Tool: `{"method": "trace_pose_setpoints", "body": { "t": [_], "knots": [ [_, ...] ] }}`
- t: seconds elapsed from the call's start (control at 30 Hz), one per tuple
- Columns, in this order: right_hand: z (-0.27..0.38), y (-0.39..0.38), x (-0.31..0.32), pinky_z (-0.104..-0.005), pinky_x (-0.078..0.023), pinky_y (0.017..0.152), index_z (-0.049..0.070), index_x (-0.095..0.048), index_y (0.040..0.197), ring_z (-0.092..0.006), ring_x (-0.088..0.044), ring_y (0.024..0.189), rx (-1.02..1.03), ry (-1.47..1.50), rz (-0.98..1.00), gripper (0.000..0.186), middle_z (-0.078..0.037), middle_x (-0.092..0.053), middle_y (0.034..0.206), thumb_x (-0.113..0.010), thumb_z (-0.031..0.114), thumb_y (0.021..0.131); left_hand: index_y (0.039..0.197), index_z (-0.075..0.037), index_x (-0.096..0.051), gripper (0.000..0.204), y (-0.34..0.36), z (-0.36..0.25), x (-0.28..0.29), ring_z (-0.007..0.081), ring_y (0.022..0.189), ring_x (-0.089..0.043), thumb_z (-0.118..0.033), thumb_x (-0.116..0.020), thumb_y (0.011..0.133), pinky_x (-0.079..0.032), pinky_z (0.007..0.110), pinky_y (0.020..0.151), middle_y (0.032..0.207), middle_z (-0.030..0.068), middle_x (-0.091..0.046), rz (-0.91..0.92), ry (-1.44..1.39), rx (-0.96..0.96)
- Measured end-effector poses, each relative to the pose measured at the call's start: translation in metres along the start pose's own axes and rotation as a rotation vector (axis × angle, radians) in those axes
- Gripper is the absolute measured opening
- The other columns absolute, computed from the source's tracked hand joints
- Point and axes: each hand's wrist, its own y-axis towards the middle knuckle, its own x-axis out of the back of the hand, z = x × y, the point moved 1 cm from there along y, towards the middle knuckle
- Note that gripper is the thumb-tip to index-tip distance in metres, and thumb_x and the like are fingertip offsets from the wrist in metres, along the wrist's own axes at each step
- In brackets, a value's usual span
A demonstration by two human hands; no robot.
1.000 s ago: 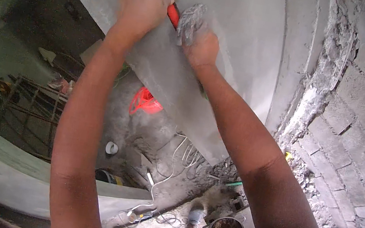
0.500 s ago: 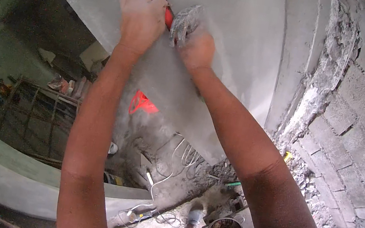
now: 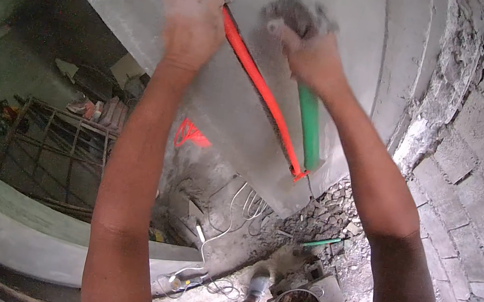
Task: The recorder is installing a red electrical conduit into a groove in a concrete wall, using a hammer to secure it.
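Head view: the 2 hands are apart, the left hand (image 3: 193, 26) bent-fingered against a red ribbed tube (image 3: 245, 60), its grip unclear; the right hand (image 3: 317, 61) closes around a blurred dark tool (image 3: 289, 14). Slanting across the grey surface (image 3: 223, 109), the tube looks light, bendable and dusty, likely best held mid-length. A green shaft (image 3: 309, 121) hangs below the right hand.
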Motion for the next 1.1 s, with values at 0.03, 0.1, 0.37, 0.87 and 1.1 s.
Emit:
{"method": "trace_pose_setpoints", "body": {
  "t": [0.03, 0.1, 0.37, 0.87, 1.1],
  "knots": [
    [0.002, 0.003, 0.009, -0.0426, -0.052, 0.088, 0.000, -0.062, 0.114, -0.0388, -0.064, 0.099, -0.050, -0.036, 0.023, 0.040, -0.026, -0.064, 0.109, -0.060, 0.034, 0.092, 0.082, -0.009, -0.069, 0.012, 0.000, 0.000, -0.001, 0.0330, 0.109, -0.056, -0.008, -0.073, 0.071, -0.036, 0.057, 0.103, 0.090, 0.0081, -0.063, 0.005, 0.002, 0.012],
    [0.009, -0.003, 0.022, -0.0381, -0.051, 0.081, 0.001, -0.062, 0.111, -0.0281, -0.064, 0.090, -0.116, 0.139, -0.025, 0.036, -0.019, -0.064, 0.100, -0.055, 0.033, 0.096, 0.081, -0.009, -0.069, 0.010, 0.001, 0.000, 0.000, 0.0329, 0.110, -0.056, -0.009, -0.073, 0.071, -0.036, 0.057, 0.103, 0.090, 0.0081, -0.063, -0.003, -0.008, 0.000],
    [-0.005, -0.145, -0.007, -0.0301, -0.042, 0.043, 0.001, -0.051, 0.109, -0.0159, -0.050, 0.046, -0.810, 0.819, -0.180, 0.050, -0.005, -0.048, 0.065, -0.036, 0.048, 0.103, 0.078, -0.010, -0.069, 0.007, -0.001, 0.001, -0.001, 0.0323, 0.108, -0.057, -0.008, -0.072, 0.072, -0.037, 0.057, 0.103, 0.090, 0.0068, -0.063, -0.002, -0.001, 0.003],
    [0.043, -0.059, -0.031, -0.0289, -0.040, 0.045, 0.002, -0.055, 0.099, -0.0136, -0.050, 0.048, -0.625, 0.765, 0.015, 0.048, -0.004, -0.051, 0.064, -0.039, 0.047, 0.102, 0.075, -0.009, -0.068, 0.008, 0.002, 0.002, -0.001, 0.0317, 0.104, -0.058, -0.008, -0.074, 0.070, -0.039, 0.055, 0.097, 0.087, 0.0066, -0.062, -0.038, -0.041, -0.010],
    [0.039, -0.064, -0.043, -0.0379, -0.044, 0.048, 0.002, -0.056, 0.092, -0.0224, -0.056, 0.047, -0.426, 0.590, -0.119, 0.037, -0.011, -0.053, 0.059, -0.042, 0.035, 0.103, 0.077, -0.010, -0.069, 0.008, 0.001, 0.002, -0.003, 0.0317, 0.106, -0.057, -0.009, -0.073, 0.070, -0.038, 0.056, 0.101, 0.088, 0.0059, -0.063, -0.034, 0.002, 0.004]
  ]
}}
